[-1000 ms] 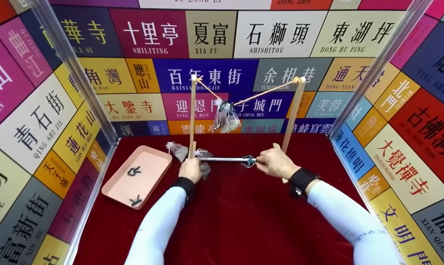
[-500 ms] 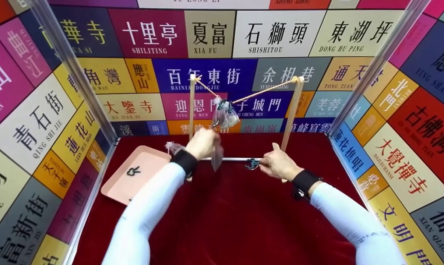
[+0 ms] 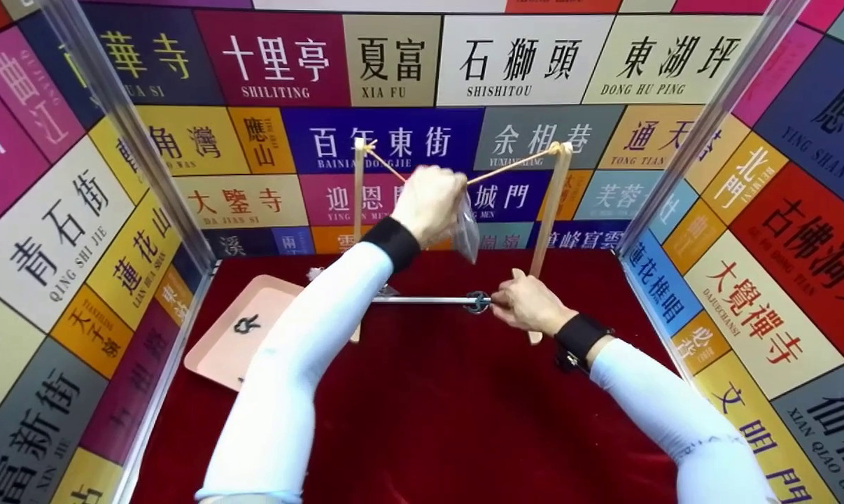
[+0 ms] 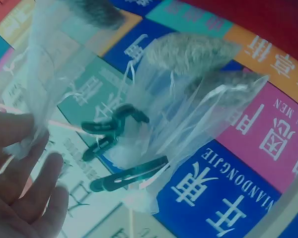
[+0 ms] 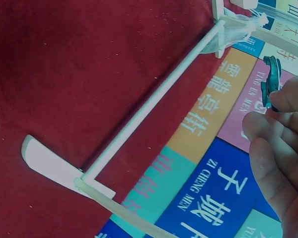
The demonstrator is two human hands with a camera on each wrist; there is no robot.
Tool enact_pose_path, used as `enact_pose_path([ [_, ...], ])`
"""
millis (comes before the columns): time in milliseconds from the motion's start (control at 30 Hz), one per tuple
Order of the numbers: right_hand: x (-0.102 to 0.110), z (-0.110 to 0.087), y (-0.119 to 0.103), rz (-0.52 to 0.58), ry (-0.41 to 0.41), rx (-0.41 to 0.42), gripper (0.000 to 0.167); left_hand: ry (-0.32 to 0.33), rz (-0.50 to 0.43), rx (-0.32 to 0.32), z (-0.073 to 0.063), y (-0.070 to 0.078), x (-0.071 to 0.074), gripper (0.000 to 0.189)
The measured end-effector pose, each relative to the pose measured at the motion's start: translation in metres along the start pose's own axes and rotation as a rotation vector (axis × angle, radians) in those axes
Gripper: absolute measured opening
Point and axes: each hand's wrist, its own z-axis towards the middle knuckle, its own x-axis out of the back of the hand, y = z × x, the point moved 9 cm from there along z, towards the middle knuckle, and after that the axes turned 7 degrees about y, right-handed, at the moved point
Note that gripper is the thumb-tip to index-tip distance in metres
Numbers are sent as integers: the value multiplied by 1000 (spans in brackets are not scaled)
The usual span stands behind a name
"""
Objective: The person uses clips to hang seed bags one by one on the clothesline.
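My left hand (image 3: pixel 430 201) is raised at the string (image 3: pixel 516 166) between two wooden posts. In the left wrist view its fingers pinch the gathered top of a sheer drawstring bag (image 4: pixel 44 74) with dark contents. Beside it, two more sheer bags (image 4: pixel 188 54) hang at the string with dark green clothespins (image 4: pixel 129 173) on their tops; in the head view my hand hides them. Lower down, my right hand (image 3: pixel 530 304) pinches another dark green clothespin (image 5: pixel 272 82) between thumb and finger, near the stand's right post (image 3: pixel 551 217).
A pale crossbar (image 3: pixel 422 300) joins the stand's feet on the red cloth (image 3: pixel 450 406). Another sheer bag (image 5: pixel 233 32) lies by the left post. At left, a pink tray (image 3: pixel 215 353) holds a dark clothespin (image 3: pixel 247 324), partly behind my left arm. Sign-covered panels surround the cloth.
My left hand has gone from the base of the left post up to the string, carrying a sheer bag. The right hand stays low by the right post, still pinching its clothespin.
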Motion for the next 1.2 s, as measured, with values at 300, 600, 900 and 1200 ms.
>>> enact_pose_path([
  [300, 62, 80, 18, -60, -138, -88, 25, -21, -71, 197, 6, -55, -17, 22],
  [600, 129, 181, 36, -199, -157, -214, 32, -28, -39, 252, 5, -64, -22, 20],
  [900, 124, 214, 66, -184, -377, -289, 18, -49, -5, 250, 12, -50, -27, 21],
  [1200, 103, 219, 59, -182, -456, -241, 14, -89, -34, 226, 17, -43, -36, 22],
])
